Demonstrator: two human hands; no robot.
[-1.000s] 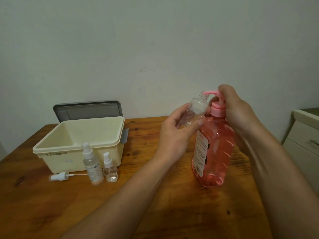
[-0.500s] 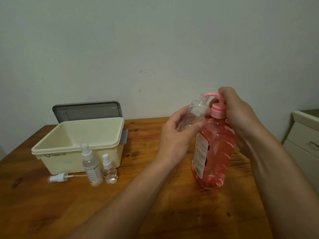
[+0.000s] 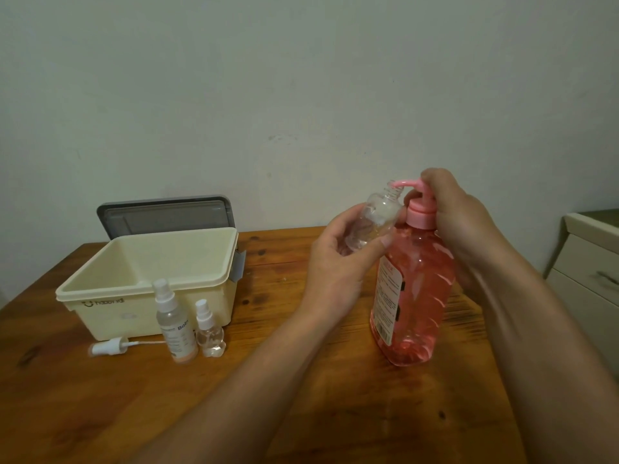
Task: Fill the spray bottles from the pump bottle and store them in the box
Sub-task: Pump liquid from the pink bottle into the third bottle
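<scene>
The left hand holds a small clear plastic bottle with no top. Its fingers and thumb are wrapped round the body of the clear bottle. The clear bottle leans, and its open neck points up and to the right. The neck sits right at the tip of the pink spout of a big pink see-through plastic pump bottle. I cannot tell if there is any liquid in the clear bottle.

The pump bottle stands up straight on the brown wooden counter, a bit to the right. It is nearly full of pink liquid and has a white label on its left side. The right hand is on the pump top, with its fingers curled over the pump head.

On the left of the counter sits a cream plastic box, open at the top. A grey lid stands behind it against the wall. In front of the box stand a tall spray bottle with a white top and, just to its right, a little clear spray bottle with a white top. Both are outside the box. A loose white spray top with a thin tube lies on its side to their left. A white drawer cabinet is at the far right
</scene>
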